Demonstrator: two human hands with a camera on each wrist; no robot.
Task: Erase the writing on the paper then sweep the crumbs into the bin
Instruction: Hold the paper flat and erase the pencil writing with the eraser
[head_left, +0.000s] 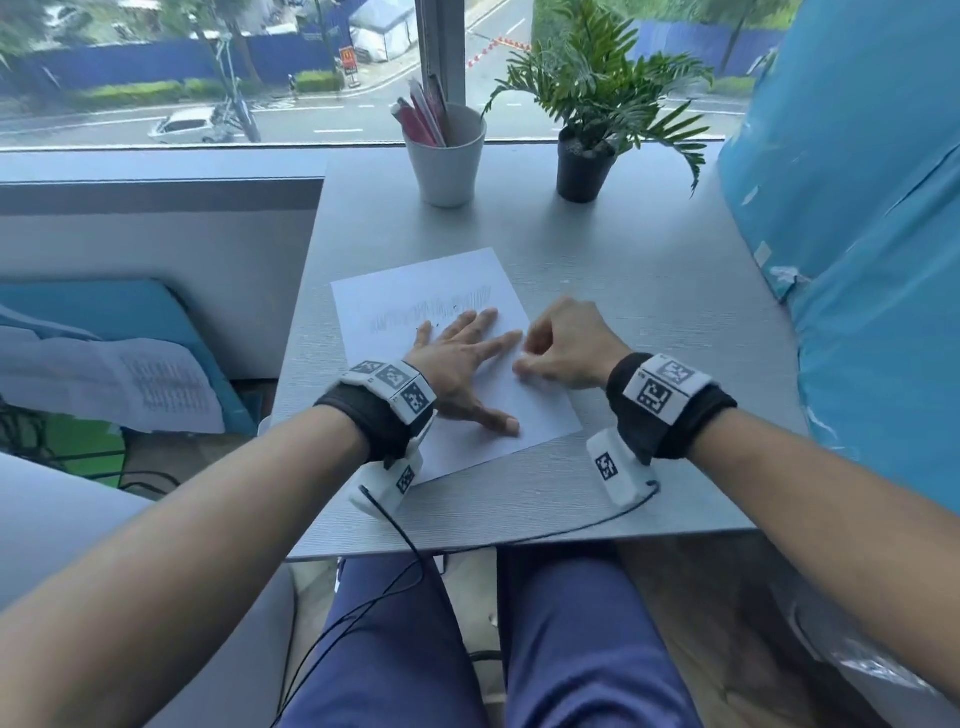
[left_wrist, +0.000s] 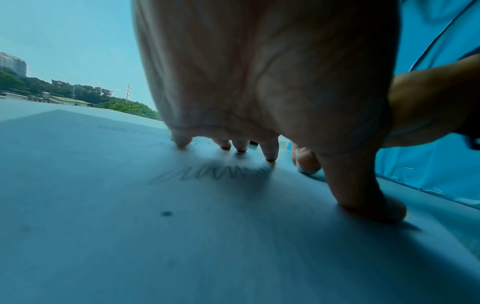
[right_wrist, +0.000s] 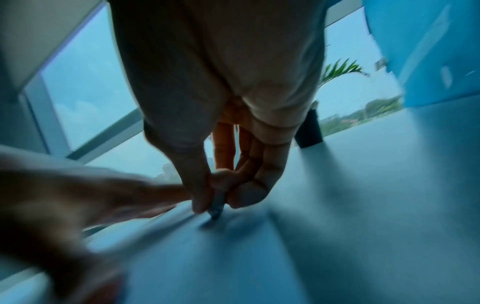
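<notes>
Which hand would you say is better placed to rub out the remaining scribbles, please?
Right. The right hand already pinches the eraser, while the left hand lies flat, pinning the paper beside the scribbles.

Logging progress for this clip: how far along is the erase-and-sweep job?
Early. The pencil scribbles remain on the paper, with a few dark crumbs beside them. The left hand presses the sheet flat; the right hand pinches a small eraser at the paper's right edge. Sweeping is not begun; no bin shows.
</notes>
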